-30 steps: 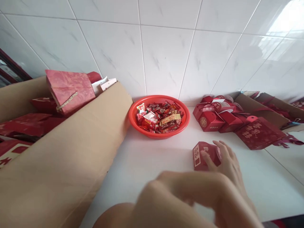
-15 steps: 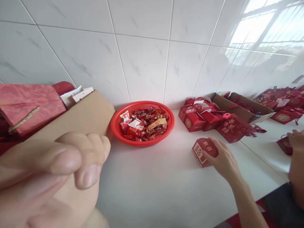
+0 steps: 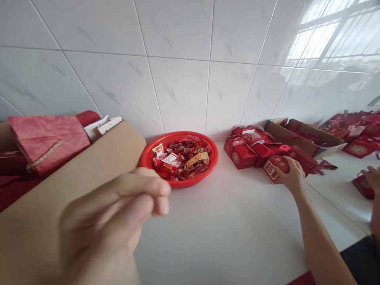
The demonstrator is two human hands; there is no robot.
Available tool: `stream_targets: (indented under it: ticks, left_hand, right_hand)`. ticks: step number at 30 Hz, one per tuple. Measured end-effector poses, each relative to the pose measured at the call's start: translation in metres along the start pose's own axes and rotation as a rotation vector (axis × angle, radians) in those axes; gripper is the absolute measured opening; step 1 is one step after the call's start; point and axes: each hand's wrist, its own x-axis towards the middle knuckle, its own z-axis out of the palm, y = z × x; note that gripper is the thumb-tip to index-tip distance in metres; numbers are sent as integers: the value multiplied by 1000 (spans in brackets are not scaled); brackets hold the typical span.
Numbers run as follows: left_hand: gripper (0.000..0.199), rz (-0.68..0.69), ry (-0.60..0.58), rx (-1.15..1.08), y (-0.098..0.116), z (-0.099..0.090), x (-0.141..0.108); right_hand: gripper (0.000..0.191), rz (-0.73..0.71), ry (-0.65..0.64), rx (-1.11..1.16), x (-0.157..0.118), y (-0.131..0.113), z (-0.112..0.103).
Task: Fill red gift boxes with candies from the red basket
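Note:
Close to the camera, my left hand [image 3: 115, 213] is raised with the fingers curled and the thumb pressed toward the index finger; nothing shows between them. It is slightly blurred and overlaps the near edge of a red plastic basket [image 3: 216, 160] of wrapped candies [image 3: 184, 160]. Over on the right, my right hand [image 3: 293, 176] grips a red candy box [image 3: 270, 169] with white and gold characters. That box sits at the front of a cluster of similar red boxes [image 3: 245, 155] on the white counter [image 3: 219, 233].
At left stands a cardboard box [image 3: 118, 150] with a pink patterned gift bag [image 3: 53, 138]. An open carton [image 3: 299, 138] stands behind the red boxes. At the far right, another person's hand [image 3: 372, 178] holds a dark red box [image 3: 362, 187]. A tiled wall [image 3: 178, 91] backs the counter.
My right hand has moved the red box back and right, up to the other boxes. My left hand has shifted right toward the basket, its fingers still curled. The view has tilted slightly.

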Motion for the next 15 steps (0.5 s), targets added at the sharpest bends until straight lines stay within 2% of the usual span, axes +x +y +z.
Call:
stream_targets:
  ticks: [1, 5, 9, 12, 15]
  left_hand:
    - [15, 40, -49, -8, 0, 6, 2]
    - [17, -31, -404, 157, -6, 29, 4]
    - [31, 87, -647, 327, -18, 39, -5]
    - [30, 55, -715, 485, -16, 32, -15]
    - [24, -57, -673, 669, -2, 14, -32]
  right_hand:
    - [62, 7, 0, 9, 1, 0, 1]
    - [67, 38, -15, 9, 7, 4, 5]
    - [74, 19, 8, -6, 8, 10, 10]
    - [69, -33, 132, 6, 3, 2, 9]
    - [50, -144, 297, 55, -7, -22, 5]
